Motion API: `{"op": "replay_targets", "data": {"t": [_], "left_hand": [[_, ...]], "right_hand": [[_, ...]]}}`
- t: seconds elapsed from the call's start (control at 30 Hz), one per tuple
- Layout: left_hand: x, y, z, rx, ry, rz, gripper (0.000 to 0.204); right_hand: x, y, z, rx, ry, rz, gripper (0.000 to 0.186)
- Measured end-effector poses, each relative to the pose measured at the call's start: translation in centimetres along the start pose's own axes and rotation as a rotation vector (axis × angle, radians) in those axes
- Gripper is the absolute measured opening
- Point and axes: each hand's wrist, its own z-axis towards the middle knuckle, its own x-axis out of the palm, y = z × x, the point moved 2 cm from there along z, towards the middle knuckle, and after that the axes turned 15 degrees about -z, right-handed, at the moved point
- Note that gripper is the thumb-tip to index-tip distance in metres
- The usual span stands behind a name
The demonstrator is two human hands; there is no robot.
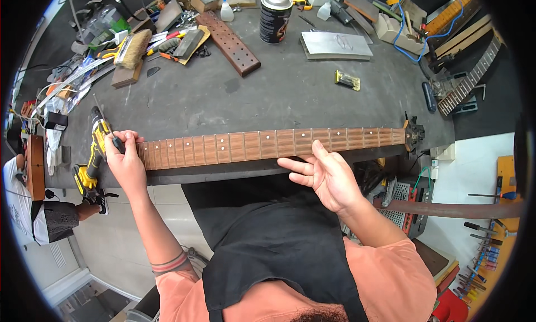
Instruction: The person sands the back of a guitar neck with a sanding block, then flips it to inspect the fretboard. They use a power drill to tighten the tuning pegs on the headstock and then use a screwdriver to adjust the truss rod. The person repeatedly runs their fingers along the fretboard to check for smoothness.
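A guitar neck (245, 147) with a brown fretboard, metal frets and pale dot inlays lies across the front of the grey workbench, fretboard up. At its right end is a dark headstock (414, 135). My left hand (127, 161) is closed at the neck's left end, holding a thin screwdriver (118, 144) with a dark handle, its shaft pointing up and left. How firmly that hand also grips the neck is hidden. My right hand (333, 179) is open, fingers spread and thumb up, at the neck's near edge right of the middle. Part of its index finger is hidden by the neck.
A yellow-black cordless drill (92, 154) stands by my left hand. Farther back are a drilled wooden block (230, 44), a black spray can (275, 19), a metal plate (336, 45) and a brush (134, 48) among piled tools. Another person (56, 216) stands at far left.
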Motion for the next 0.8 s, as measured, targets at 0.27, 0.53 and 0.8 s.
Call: {"op": "replay_targets", "data": {"t": [0.27, 0.53, 0.8], "left_hand": [[-0.9, 0.8, 0.0, -0.044, -0.004, 0.042, 0.012], [-2.4, 0.7, 0.0, -0.14, -0.033, -0.162, 0.01], [-5.1, 0.8, 0.2, 0.014, -0.061, -0.03, 0.012]], "right_hand": [[1.2, 5.5, -2.1, 0.267, -0.071, -0.658, 0.033], [3.5, 7.4, 2.3, -0.707, -0.018, -1.966, 0.072], [5.3, 5.9, 4.5, -0.837, 0.099, -1.869, 0.072]]}}
